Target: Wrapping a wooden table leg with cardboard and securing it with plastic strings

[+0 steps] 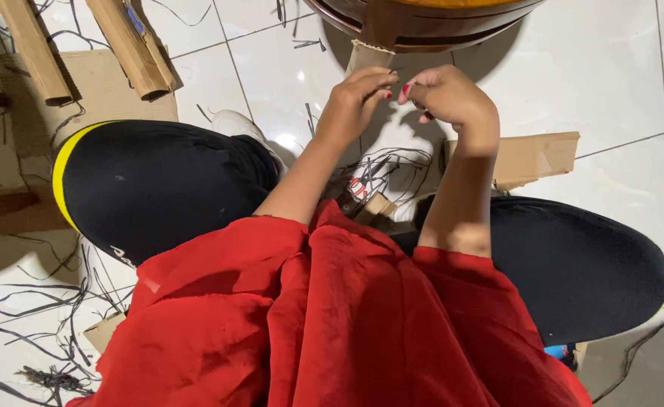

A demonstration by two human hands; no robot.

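Observation:
I sit on a white tiled floor in a red top and black trousers, knees spread. My left hand (356, 96) and my right hand (449, 98) are raised close together in front of me, fingertips pinched toward each other. Between them runs a thin dark strip (394, 71), too fine to make out clearly. A tangle of thin dark strips (381, 166) lies on the floor below my hands, between my knees. Right behind my hands stands a narrow upright cardboard piece (366, 56).
A round dark wooden object (422, 26) stands at the top. Two cardboard tubes (132, 49) and a flat cardboard sheet (102, 90) lie at top left. A folded cardboard piece (535, 154) lies at right. Loose dark strips (45, 309) litter the floor at lower left.

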